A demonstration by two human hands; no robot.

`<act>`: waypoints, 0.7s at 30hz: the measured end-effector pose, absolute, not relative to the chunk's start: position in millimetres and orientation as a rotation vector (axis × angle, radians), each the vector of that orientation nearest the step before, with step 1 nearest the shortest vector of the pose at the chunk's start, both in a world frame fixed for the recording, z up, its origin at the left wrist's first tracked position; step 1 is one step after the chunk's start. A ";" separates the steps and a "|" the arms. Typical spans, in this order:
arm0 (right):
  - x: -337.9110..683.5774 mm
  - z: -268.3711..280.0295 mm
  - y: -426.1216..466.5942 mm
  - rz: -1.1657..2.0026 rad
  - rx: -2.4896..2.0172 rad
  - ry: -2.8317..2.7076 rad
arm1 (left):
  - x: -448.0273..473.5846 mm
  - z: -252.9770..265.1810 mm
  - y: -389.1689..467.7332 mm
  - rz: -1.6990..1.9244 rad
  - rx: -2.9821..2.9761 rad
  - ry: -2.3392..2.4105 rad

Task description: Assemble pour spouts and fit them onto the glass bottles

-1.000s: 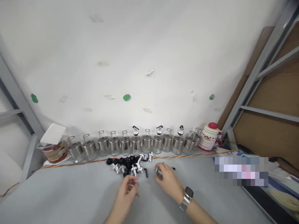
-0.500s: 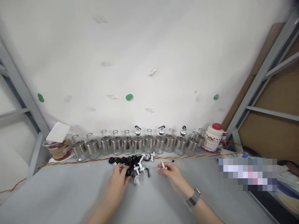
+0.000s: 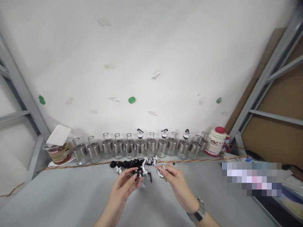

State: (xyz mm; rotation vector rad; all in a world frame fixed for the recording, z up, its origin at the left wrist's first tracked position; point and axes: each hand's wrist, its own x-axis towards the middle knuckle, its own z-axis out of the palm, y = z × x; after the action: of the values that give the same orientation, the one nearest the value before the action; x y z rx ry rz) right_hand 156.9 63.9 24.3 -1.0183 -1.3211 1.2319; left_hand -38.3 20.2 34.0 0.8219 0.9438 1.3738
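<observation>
My left hand [image 3: 125, 187] is closed on a small black stopper [image 3: 135, 173], its thumb and fingers pinching it above the pile. In my right hand [image 3: 177, 184], a silver pourer spout [image 3: 161, 172] is held between thumb and fingertips, partly hidden by them. Between and behind the hands lies a heap of black stoppers [image 3: 126, 164] and silver spout pieces [image 3: 146, 161]. A small black L-shaped piece [image 3: 150, 177] rests on the table right of the heap.
Along the wall stands a row of glass bottles with metal sleeves [image 3: 118, 147]; three carry pourers [image 3: 164, 133]. A plastic tub [image 3: 59, 154] is at the left end, a red-lidded jar [image 3: 215, 143] at the right. A twisted wire [image 3: 196, 160] crosses the grey table [image 3: 71, 195].
My left hand has risen from the heap and moved right with a black stopper pinched in it. My right hand has turned the silver spout from upright to tilted.
</observation>
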 end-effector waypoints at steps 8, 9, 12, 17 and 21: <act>144.9 5.4 51.6 1.539 -0.773 -0.925 | -22.3 14.6 18.5 1.247 0.593 0.940; 144.4 4.7 49.6 1.552 -0.756 -0.916 | -19.7 14.5 17.5 1.251 0.550 0.925; 143.3 4.2 45.0 1.579 -0.711 -0.938 | -14.9 16.2 16.1 1.262 0.471 0.917; 143.3 2.2 44.9 1.541 -0.687 -1.076 | -19.4 6.8 19.1 1.173 0.826 1.162; 145.5 2.4 42.3 1.517 -0.700 -1.272 | -22.9 -9.3 16.3 1.155 1.177 1.266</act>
State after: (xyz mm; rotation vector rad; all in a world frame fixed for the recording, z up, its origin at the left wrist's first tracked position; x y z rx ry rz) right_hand 145.5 42.3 2.4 -0.6998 -1.2719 1.5172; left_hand -22.9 16.3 -9.3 1.1774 1.2661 1.1551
